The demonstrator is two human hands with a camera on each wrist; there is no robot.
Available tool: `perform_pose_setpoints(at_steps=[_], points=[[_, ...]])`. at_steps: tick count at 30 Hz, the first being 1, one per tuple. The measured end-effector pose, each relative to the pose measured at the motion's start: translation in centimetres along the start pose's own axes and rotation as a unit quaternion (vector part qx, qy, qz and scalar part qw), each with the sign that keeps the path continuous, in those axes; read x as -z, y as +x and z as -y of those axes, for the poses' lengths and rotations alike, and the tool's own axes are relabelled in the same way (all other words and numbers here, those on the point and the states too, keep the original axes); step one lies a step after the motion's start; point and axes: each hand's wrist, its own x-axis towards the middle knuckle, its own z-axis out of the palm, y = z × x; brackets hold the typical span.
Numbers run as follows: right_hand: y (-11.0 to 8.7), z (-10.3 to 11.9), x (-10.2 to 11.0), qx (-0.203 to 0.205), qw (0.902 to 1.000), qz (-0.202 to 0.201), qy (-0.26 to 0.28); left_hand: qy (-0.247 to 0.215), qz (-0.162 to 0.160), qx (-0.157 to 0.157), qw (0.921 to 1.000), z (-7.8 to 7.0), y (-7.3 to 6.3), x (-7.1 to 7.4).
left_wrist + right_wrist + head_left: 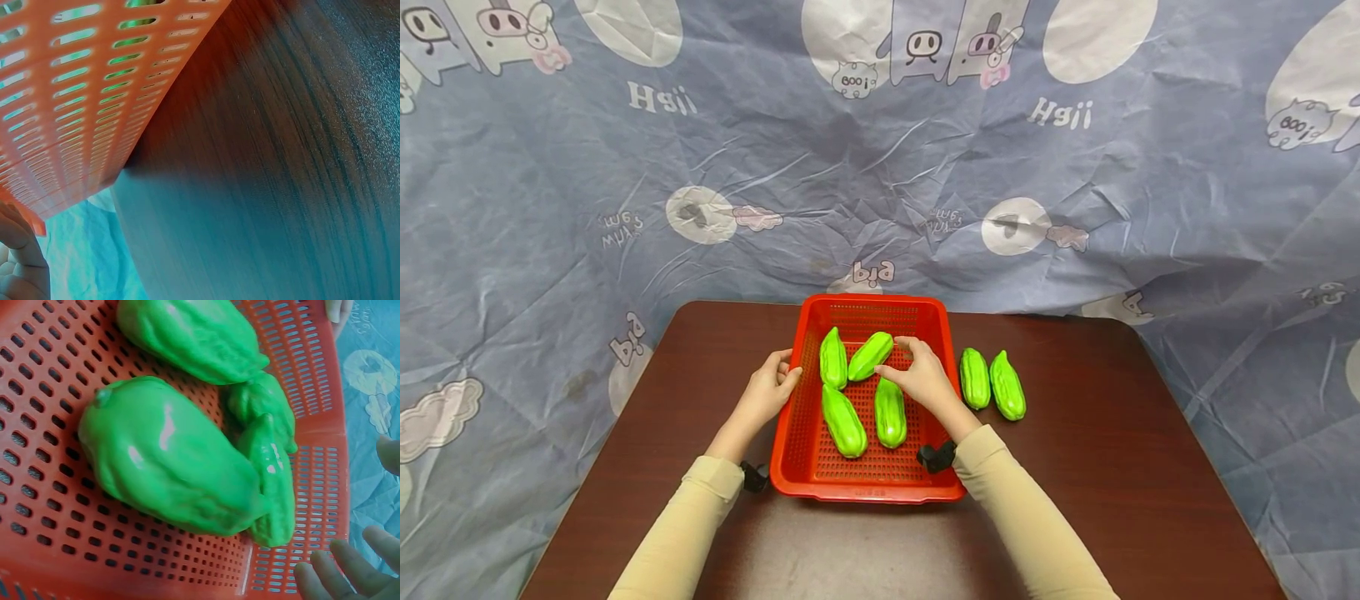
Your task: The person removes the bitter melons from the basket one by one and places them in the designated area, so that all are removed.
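In the head view a red plastic basket [868, 492] with slotted walls stands on the table, several glossy green ridged gourds inside. My left hand [767, 385] grips the basket's left rim, thumb on top and fingers outside. My right hand [922, 375] hovers inside the basket, thumb and fingers spread apart with nothing between them. Its fingertips are near the upper-right gourd [870, 356], and below it lies the lower-right gourd [891, 414]. At the left lie a pointed gourd [832, 360] and a larger one, the lower-left gourd [844, 422].
Two more green gourds, a nearer one [975, 379] and a farther one [1007, 386], lie on the brown table [1097, 467] just right of the basket. A blue-grey printed cloth [850, 167] hangs behind the table and down both sides.
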Motion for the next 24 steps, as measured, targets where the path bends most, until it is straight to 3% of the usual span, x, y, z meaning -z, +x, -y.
perform_pose_setpoints(at_steps=[24], points=[[-0.4,-0.3,-1.3,-0.063,0.9936,0.061,-0.072,0.005,0.0,0.005,1.0,0.0,0.0,-0.1]])
